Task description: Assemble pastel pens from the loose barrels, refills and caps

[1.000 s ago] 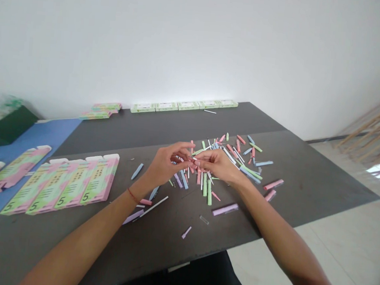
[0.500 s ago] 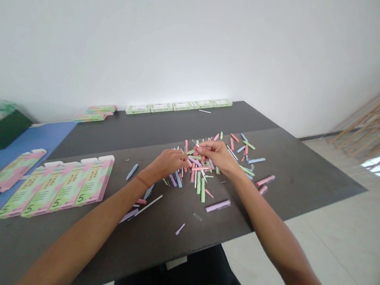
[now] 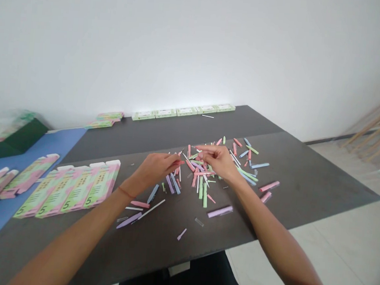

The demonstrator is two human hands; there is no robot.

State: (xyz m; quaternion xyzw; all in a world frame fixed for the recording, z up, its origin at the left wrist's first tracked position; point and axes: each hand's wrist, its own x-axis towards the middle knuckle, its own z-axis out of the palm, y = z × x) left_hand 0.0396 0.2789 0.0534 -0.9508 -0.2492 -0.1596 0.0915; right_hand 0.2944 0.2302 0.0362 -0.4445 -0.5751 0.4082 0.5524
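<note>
My left hand [image 3: 158, 168] is closed in a pinch over the left edge of a heap of pen parts. A small red pen part [image 3: 181, 162] pokes out from its fingertips. My right hand [image 3: 219, 161] hovers over the back of the heap, index finger stretched towards the left and thumb just below it. Something thin and pale seems to lie between those fingers, too small to make out. Under and around both hands lie green pen barrels [image 3: 205, 194], purple barrels [image 3: 169, 185], pink pieces [image 3: 199, 173] and white refills, some hidden by the fingers.
Flat pink-and-green boxes [image 3: 99, 186] lie in a row on the left. White-and-green boxes [image 3: 186, 111] line the wall side. A dark green bin [image 3: 16, 135] stands on a blue mat [image 3: 69, 144]. Loose parts, such as a purple pen [image 3: 220, 211], lie near the front edge.
My left hand has drawn back to the left, away from my right hand, with the red part in its fingertips. The right index finger is straighter. The whole view has shifted slightly.
</note>
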